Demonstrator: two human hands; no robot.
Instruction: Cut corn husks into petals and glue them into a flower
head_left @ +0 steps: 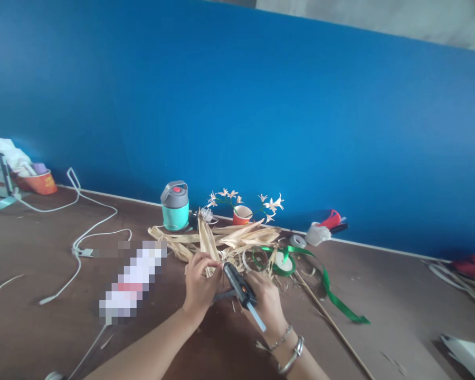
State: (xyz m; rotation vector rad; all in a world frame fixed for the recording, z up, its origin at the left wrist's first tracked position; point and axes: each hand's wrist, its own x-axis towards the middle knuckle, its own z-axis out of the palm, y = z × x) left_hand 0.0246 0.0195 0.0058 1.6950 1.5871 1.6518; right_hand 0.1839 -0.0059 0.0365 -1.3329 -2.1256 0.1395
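My right hand (263, 298) is wrapped round a black glue gun (239, 285), with a pale glue stick (257, 317) poking out of its back end. The gun's nozzle points up and left, close to the fingertips of my left hand (200, 279). Those fingers are pinched together; what they hold is too small to make out. Just beyond both hands lies a pile of dry, straw-coloured husks (241, 236). A roll of green ribbon (284, 264) rests to the right of the pile, its loose end trailing over the brown table (380, 295).
A turquoise jar (176, 214) and a red cup (242, 215) with white flowers (275, 203) stand behind the husks. White cables (79, 237) and a blurred-out item (132, 282) lie left. A thin stick (332, 324) and a white tape roll (298, 241) are right. A blue partition (237, 105) rises behind.
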